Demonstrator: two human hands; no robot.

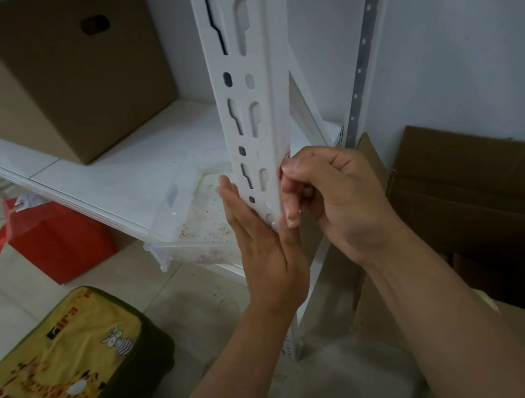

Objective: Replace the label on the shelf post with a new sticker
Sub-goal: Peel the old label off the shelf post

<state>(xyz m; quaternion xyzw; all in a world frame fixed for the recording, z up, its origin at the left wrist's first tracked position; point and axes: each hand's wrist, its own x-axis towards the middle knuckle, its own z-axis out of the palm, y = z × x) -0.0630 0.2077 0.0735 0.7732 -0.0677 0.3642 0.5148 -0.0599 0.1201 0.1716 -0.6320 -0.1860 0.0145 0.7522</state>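
A white slotted shelf post [240, 74] rises through the middle of the view. My left hand [264, 247] lies flat against the post's left face with its fingers straight. My right hand [326, 195] is curled at the post's right edge, its fingertips pinching a small red-marked label [283, 160] stuck on that edge. Most of the label is hidden behind my fingers.
A clear plastic tray [183, 208] with paper scraps sits on the white shelf [84, 180] left of the post. A large cardboard box [65, 68] stands on the shelf. An open cardboard box [480, 183] is at right. A red bag [55, 237] and a yellow cushion [60, 368] lie on the floor.
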